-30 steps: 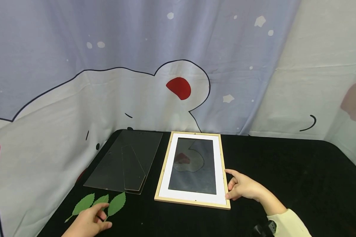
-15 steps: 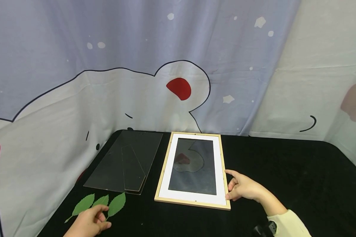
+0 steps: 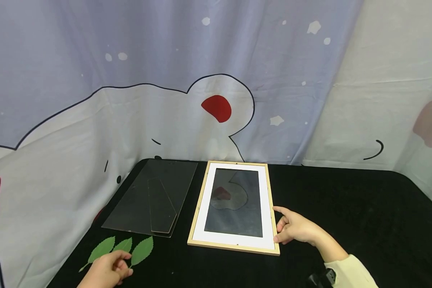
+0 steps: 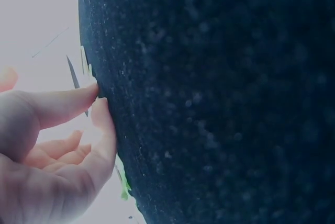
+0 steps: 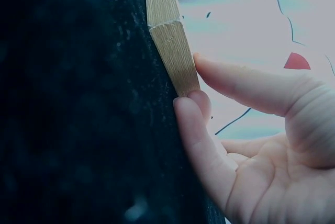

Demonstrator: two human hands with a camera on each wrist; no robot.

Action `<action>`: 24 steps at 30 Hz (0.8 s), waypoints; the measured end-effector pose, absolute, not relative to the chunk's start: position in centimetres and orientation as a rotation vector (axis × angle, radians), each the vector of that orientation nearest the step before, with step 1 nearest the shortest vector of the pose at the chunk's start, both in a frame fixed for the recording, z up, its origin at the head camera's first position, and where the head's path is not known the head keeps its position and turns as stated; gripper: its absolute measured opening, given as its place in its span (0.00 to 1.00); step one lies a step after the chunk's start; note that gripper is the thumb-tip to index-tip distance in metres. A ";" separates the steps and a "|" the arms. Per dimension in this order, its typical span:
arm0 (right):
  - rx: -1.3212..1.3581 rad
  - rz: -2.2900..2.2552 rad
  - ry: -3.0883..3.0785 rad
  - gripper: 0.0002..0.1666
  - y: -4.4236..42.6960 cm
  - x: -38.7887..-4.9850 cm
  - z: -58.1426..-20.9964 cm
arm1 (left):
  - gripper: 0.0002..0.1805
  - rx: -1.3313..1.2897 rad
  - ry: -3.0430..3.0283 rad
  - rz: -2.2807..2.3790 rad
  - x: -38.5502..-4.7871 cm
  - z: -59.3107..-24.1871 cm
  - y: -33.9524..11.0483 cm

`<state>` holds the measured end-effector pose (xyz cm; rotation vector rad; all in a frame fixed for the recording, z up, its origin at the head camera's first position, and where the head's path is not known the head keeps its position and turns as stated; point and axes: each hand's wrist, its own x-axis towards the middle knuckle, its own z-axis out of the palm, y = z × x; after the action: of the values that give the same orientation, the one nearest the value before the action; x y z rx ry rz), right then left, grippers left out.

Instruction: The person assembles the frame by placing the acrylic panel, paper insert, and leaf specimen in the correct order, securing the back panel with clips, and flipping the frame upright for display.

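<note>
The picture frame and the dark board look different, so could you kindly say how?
The picture frame has a pale wooden border; the dark board has none. The board bears a tapered flap; the frame shows none. The right hand touches the frame; no hand touches the board. Both lie flat on the black table.

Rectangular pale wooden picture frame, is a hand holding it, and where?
The right hand touches the rectangular pale wooden picture frame at its right edge, towards the near corner; whether the fingers grip or merely steady it cannot be told.
</note>
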<state>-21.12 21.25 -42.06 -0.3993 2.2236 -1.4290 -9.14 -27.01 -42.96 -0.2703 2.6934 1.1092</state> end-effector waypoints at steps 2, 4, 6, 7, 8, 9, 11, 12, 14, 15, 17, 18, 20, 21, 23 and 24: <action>-0.399 -1.431 2.222 0.60 21.3 -21.1 -42.1 | 0.14 -0.309 2.697 1.118 -9.1 -42.9 -26.9; -0.399 -1.434 2.219 0.60 21.3 -21.1 -42.1 | 0.13 -0.330 2.704 1.134 -9.1 -42.8 -26.9; -0.398 -1.435 2.218 0.60 21.3 -21.1 -42.1 | 0.13 -0.333 2.703 1.150 -9.1 -42.7 -26.9; -0.398 -1.434 2.219 0.60 21.3 -21.1 -42.1 | 0.13 -0.332 2.703 1.158 -9.1 -42.6 -26.9; -0.397 -1.434 2.220 0.60 21.3 -21.1 -42.1 | 0.12 -0.329 2.704 1.166 -9.1 -42.5 -26.9; -0.396 -1.433 2.221 0.60 21.3 -21.1 -42.1 | 0.12 -0.330 2.699 1.171 -9.0 -42.4 -27.0; -0.394 -1.432 2.223 0.60 21.3 -21.1 -42.1 | 0.11 -0.342 2.696 1.169 -9.0 -42.0 -27.0; -0.393 -1.431 2.225 0.60 21.3 -21.1 -42.1 | 0.11 -0.359 2.698 1.167 -9.1 -41.8 -27.0; -0.390 -1.429 2.226 0.60 21.4 -21.1 -42.2 | 0.10 -0.366 2.702 1.165 -9.2 -41.3 -26.9; -0.390 -1.429 2.227 0.60 21.4 -21.1 -42.2 | 0.10 -0.366 2.708 1.165 -9.2 -41.1 -26.9; -0.392 -1.431 2.225 0.60 21.3 -21.2 -42.1 | 0.09 -0.351 2.722 1.177 -9.4 -40.5 -26.8; -0.393 -1.431 2.224 0.60 21.3 -21.2 -42.1 | 0.09 -0.340 2.730 1.176 -9.4 -40.2 -26.7; -0.396 -1.432 2.223 0.60 21.3 -21.2 -42.1 | 0.10 -0.306 2.749 1.174 -9.6 -39.7 -26.6; -0.398 -1.433 2.222 0.60 21.3 -21.2 -42.1 | 0.10 -0.290 2.760 1.168 -9.7 -39.4 -26.5; -0.399 -1.432 2.224 0.61 21.2 -21.2 -42.0 | 0.11 -0.263 2.784 1.146 -10.0 -38.8 -26.2; -0.400 -1.432 2.225 0.60 21.2 -21.1 -42.0 | 0.11 -0.242 2.799 1.137 -10.2 -38.5 -26.0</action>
<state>-21.14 21.23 -42.03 -0.4000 2.2251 -1.4317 -10.16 -26.01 -38.46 -0.2425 2.7989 1.1373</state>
